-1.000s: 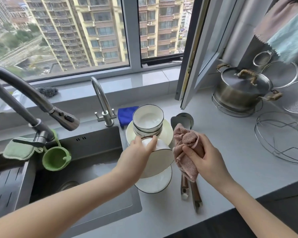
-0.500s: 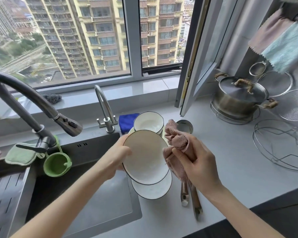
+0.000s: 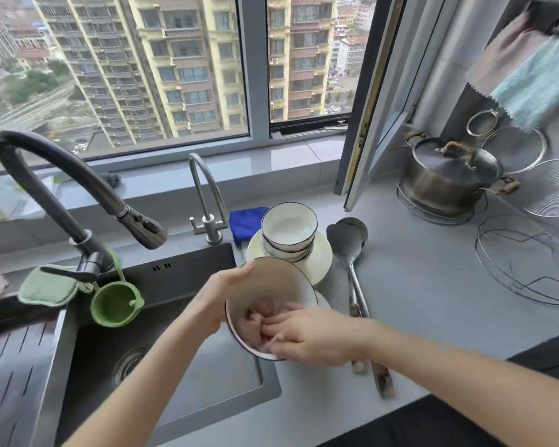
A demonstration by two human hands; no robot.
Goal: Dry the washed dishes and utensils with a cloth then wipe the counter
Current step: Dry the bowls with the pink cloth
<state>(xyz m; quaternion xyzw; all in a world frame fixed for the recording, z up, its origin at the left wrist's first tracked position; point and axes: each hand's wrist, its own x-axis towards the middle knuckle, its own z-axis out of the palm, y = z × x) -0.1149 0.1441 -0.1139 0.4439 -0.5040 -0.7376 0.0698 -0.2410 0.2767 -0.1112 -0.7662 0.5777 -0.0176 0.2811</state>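
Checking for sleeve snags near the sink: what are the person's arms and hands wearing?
Nothing visible. The left hand and right hand have no gloves, and the arms behind them are bare to the frame edge, with no sleeves, watch or bracelet. The right hand is motion-blurred, so a ring cannot be ruled out.

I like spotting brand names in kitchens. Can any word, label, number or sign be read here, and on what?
None can be read.
The bowl in the left hand, the cloth in the right hand and the pot carry no lettering.
The dark marks on the sink wall look like slots, not characters.
Any signs on the buildings outside are too small to tell.
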